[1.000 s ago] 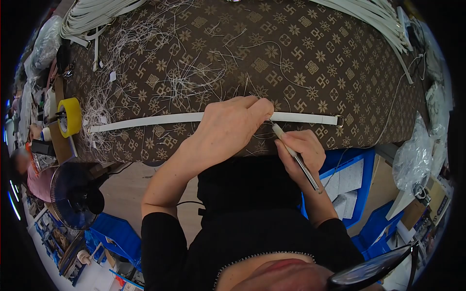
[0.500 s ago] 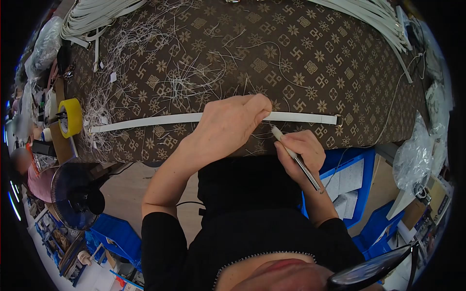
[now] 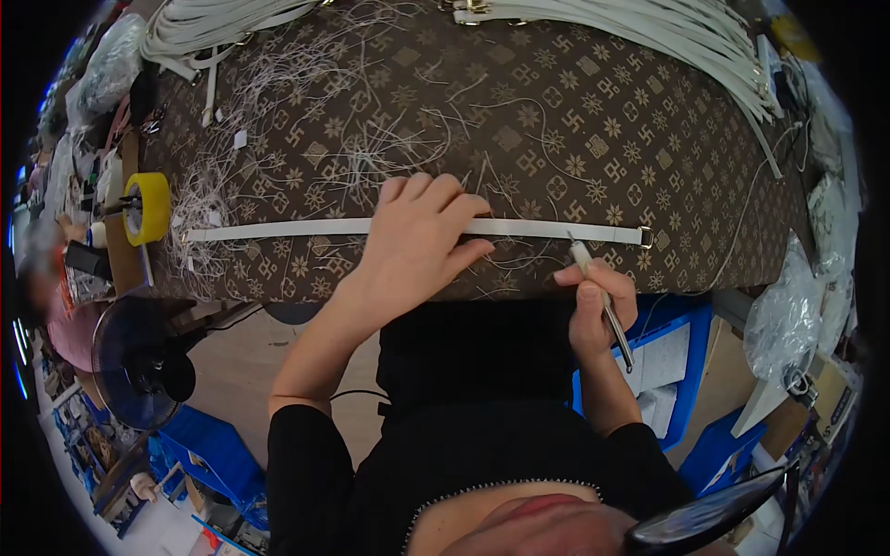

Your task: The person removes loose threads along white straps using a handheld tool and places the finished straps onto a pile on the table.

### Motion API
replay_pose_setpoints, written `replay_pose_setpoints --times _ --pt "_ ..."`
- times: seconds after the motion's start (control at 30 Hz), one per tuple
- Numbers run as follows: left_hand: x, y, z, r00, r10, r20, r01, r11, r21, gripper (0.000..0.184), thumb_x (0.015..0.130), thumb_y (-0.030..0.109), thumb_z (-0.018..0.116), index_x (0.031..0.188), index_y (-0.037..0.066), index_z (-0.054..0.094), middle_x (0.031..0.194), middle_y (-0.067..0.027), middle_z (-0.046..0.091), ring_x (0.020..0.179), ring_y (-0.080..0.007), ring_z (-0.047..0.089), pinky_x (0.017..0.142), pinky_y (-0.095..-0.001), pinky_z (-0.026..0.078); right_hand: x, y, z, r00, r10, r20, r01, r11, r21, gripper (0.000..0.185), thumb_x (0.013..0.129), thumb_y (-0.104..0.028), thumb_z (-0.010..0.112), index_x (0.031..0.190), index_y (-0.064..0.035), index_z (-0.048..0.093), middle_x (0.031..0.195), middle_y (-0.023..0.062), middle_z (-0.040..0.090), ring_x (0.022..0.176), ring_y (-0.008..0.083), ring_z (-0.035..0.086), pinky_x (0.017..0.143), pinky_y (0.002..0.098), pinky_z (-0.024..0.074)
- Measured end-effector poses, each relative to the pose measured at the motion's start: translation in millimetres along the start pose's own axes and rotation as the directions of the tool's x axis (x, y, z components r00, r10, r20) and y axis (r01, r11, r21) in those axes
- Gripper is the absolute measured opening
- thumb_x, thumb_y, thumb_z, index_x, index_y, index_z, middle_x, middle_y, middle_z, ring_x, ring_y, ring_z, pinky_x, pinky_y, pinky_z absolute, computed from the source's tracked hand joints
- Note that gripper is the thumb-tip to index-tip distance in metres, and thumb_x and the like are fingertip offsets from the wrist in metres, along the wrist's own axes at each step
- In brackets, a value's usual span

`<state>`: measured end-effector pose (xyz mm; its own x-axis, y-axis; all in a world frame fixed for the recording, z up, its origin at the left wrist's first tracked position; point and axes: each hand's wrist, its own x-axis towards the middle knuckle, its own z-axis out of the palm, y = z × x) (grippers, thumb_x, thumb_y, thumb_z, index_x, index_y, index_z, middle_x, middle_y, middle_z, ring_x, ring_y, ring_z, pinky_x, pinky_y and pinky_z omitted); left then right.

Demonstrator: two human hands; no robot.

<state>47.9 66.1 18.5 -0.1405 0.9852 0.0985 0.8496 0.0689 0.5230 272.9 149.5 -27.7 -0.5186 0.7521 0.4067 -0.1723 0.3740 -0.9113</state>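
A white strap (image 3: 556, 228) with a metal buckle at its right end lies across the patterned brown cloth (image 3: 593, 111). My left hand (image 3: 417, 232) rests on the strap's middle, palm down, with its fingers apart and the thumb stretched to the right. Below the strap, right of centre, my right hand (image 3: 601, 301) is closed around a pen-like tool (image 3: 607, 310) with a pale front part and a metal shaft. The tool's thin tip points up, close to the strap's lower edge; whether it touches cannot be made out.
Loose white threads (image 3: 371, 153) are scattered over the left half of the cloth. Bundles of white straps (image 3: 649, 37) lie at the back. Yellow tape (image 3: 146, 208) and a fan (image 3: 144, 361) are on the left, a blue bin (image 3: 691, 371) below the table's right side.
My left hand has opened from its pinch and moved slightly left. My right hand has shifted right with the tool. The whole view has shifted a little.
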Motion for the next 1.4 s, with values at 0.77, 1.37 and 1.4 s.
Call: replay_pose_setpoints --times 0.77,1.37,1.4 --pt "-82 -76 -124 0.912 -0.409 0.028 0.382 0.823 -0.422 0.018 0.079 0.013 0.078 0.094 0.004 0.073 0.075 -0.0003 0.068 0.065 -0.0052 0.058 0.055 -0.0228 0.045 96 -2 -136 0.886 -0.437 -0.157 0.094 0.499 -0.862 0.020 0.098 -0.012 0.055 0.107 0.0026 0.065 0.104 0.0147 0.069 0.088 0.0192 0.067 0.077 0.0292 0.0544" --pt "-78 -102 -100 0.872 -0.457 0.176 0.397 0.449 -0.801 0.020 0.085 0.008 0.071 0.104 0.001 0.068 0.078 -0.0010 0.067 0.065 -0.0049 0.056 0.057 -0.0207 0.044 120 15 -173 0.905 -0.420 -0.074 0.106 0.391 -0.914 0.016 0.095 -0.014 0.062 0.105 -0.0025 0.067 0.100 0.0118 0.072 0.088 0.0177 0.068 0.077 0.0281 0.0532" --pt "-70 -104 -97 0.889 -0.429 0.160 0.378 0.489 -0.786 0.021 0.087 0.008 0.067 0.106 0.000 0.067 0.077 -0.0004 0.066 0.064 -0.0041 0.055 0.057 -0.0200 0.043 130 11 -169 0.905 -0.417 -0.084 0.070 0.342 -0.937 0.016 0.095 -0.017 0.061 0.105 -0.0044 0.066 0.098 0.0126 0.072 0.086 0.0194 0.069 0.075 0.0286 0.0529"
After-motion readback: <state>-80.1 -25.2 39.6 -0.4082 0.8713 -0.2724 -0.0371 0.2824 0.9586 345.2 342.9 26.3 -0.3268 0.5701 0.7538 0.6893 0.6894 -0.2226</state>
